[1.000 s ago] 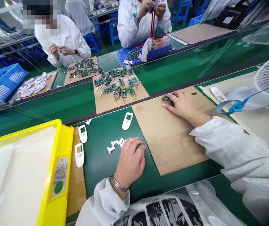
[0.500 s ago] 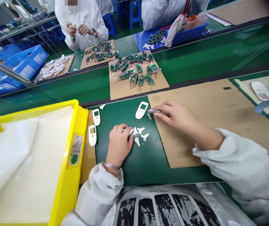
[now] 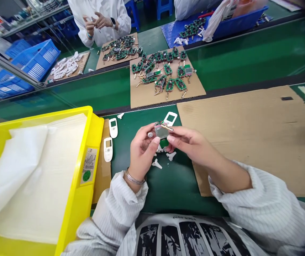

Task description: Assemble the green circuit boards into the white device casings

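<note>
Head camera, looking down at a smooth green desk [image 3: 122,153]. A person in ribbed, crinkled white sleeves works with two bare hands. At the centre is a small green circuit board [image 3: 164,143], rigid and flat, with a glassy grey rectangular screen [image 3: 161,132] and a slim, shiny brass-coloured cylinder [image 3: 167,127] lying across its top.

The board is raised above the desk, between the two hands. The left hand [image 3: 143,151] pinches its left side, thumb on the front; the right hand [image 3: 191,144] grasps its right side with thumb and fingertips. Each grip is closed on the board. A round silvery disc [image 3: 150,134] sits by the left fingers; whether it is attached cannot be told.

Just beyond the board lies a glossy white plastic shell [image 3: 171,118] with a rectangular window, its near end hidden by board and fingers. Small white plastic pieces [image 3: 157,164] lie beneath, partly covered by the hands. To the left are two rounded white casings [image 3: 108,149] and a yellow plastic tray [image 3: 80,202] lined with pale sheets. To the right is flat brown cardboard [image 3: 248,142]. Farther off, many green boards [image 3: 180,84] cover another cardboard piece, near a blue slotted basket [image 3: 21,74].
</note>
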The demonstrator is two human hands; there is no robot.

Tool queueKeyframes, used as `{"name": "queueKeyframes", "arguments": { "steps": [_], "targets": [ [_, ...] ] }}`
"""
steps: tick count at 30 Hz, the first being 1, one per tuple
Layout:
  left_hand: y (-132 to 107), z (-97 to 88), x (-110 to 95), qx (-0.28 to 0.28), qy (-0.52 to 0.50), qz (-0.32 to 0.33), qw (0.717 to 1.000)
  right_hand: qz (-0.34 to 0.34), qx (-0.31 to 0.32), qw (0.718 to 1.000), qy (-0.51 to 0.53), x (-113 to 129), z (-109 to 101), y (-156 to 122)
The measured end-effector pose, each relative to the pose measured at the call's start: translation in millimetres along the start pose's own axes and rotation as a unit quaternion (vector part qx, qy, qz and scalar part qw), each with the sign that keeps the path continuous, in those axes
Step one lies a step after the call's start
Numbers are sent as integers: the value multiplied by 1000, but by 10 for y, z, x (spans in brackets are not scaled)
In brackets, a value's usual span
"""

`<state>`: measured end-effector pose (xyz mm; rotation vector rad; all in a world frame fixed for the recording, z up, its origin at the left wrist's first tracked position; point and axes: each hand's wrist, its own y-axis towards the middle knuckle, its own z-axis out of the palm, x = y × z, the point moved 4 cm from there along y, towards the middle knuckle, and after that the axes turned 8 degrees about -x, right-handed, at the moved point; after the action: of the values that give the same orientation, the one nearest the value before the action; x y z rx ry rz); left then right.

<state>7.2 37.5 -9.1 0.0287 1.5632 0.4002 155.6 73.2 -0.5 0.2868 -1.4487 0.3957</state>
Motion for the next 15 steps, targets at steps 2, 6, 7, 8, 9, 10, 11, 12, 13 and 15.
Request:
{"name": "queueKeyframes", "arguments": {
  "steps": [2,6,7,8,9,10,11,12,13,15],
  "targets": [
    [-30,11,93,-2,-45,-23,999,31,10,999,30,-66,28,-22],
    [-113,19,219,7,-147,-110,983,77,-13,995,67,-113,8,-53],
    [-127,22,225,4,-179,-133,975,85,-18,994,71,-112,2,-56],
    [-137,26,223,-2,-207,-157,966,91,-19,993,73,-109,-3,-57],
    [-146,30,219,-10,-229,-183,956,94,-18,993,72,-105,-7,-56],
    [-153,37,213,-18,-244,-210,947,92,-13,993,69,-100,-8,-54],
    [-160,44,206,-23,-253,-238,937,88,-5,994,62,-96,-9,-52],
    [-165,51,199,-27,-258,-262,930,82,3,995,52,-93,-9,-50],
    [-168,56,190,-30,-259,-280,924,74,10,997,35,-90,-10,-50],
    [-165,61,169,-31,-262,-297,918,47,7,999,-13,-78,-24,-56]
  ]
}}
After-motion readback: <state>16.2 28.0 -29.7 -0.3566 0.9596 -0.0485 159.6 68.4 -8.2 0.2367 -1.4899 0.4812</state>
